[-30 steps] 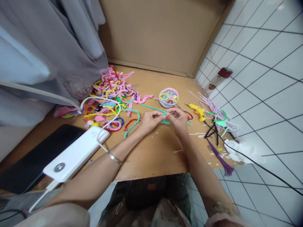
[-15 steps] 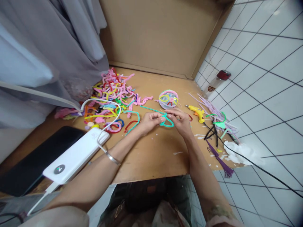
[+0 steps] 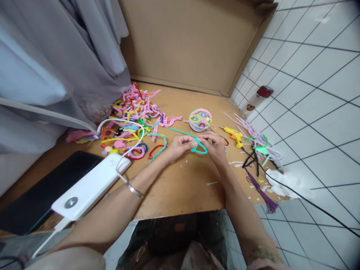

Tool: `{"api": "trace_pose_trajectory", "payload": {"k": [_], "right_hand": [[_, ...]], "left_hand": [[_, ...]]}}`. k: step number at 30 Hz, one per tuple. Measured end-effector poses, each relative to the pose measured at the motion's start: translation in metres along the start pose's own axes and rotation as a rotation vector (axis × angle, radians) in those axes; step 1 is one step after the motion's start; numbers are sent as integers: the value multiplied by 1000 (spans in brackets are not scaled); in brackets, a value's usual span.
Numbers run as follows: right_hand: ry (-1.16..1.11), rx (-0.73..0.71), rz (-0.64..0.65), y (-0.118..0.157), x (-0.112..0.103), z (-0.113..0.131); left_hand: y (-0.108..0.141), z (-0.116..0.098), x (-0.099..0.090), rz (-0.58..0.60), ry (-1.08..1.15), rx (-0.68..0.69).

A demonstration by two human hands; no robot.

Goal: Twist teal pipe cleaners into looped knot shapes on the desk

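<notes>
A turquoise pipe cleaner (image 3: 201,152), bent into a loop, is pinched between my two hands above the table. My left hand (image 3: 181,147) grips it from the left with thumb and forefinger. From the other side, my right hand (image 3: 213,144) pinches it close to the left fingertips. One straight turquoise end stretches away to the upper left, past my fingers. Just beyond my hands stands a round container (image 3: 200,120) decorated with pink and yellow pipe cleaners. A second turquoise pipe cleaner (image 3: 165,140), bent at angles, lies left of my left hand.
A heap of colourful pipe cleaners (image 3: 140,105) covers the back left. A white power bank (image 3: 91,187) with a cable rests over a black phone-like slab (image 3: 50,191). To the right are a yellow glue gun (image 3: 234,135), lilac pipe cleaners (image 3: 253,131), a purple tassel (image 3: 263,193) and a clear bottle (image 3: 255,100).
Both hands keep their pinch on the turquoise pipe cleaner. My fingers have shifted slightly, and the loop hangs a little lower and more open. The view has tilted a little.
</notes>
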State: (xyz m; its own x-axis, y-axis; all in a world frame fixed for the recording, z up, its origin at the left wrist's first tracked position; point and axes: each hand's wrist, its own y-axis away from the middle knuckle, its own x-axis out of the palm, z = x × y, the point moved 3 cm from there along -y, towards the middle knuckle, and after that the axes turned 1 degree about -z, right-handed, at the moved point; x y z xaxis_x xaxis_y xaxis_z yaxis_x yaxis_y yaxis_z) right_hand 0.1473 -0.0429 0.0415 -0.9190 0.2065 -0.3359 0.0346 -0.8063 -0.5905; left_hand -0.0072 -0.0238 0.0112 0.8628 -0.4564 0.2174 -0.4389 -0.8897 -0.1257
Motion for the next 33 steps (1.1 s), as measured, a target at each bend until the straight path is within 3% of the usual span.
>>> {"api": "trace_pose_trajectory", "payload": {"k": [12,33], "right_hand": [[-239,265,16,2,9,-13],[-227,96,230,3,7,-3]], "left_hand": [[0,-1,2,-66,37,46],[-4,-2,-4,-194,90,75]]}}
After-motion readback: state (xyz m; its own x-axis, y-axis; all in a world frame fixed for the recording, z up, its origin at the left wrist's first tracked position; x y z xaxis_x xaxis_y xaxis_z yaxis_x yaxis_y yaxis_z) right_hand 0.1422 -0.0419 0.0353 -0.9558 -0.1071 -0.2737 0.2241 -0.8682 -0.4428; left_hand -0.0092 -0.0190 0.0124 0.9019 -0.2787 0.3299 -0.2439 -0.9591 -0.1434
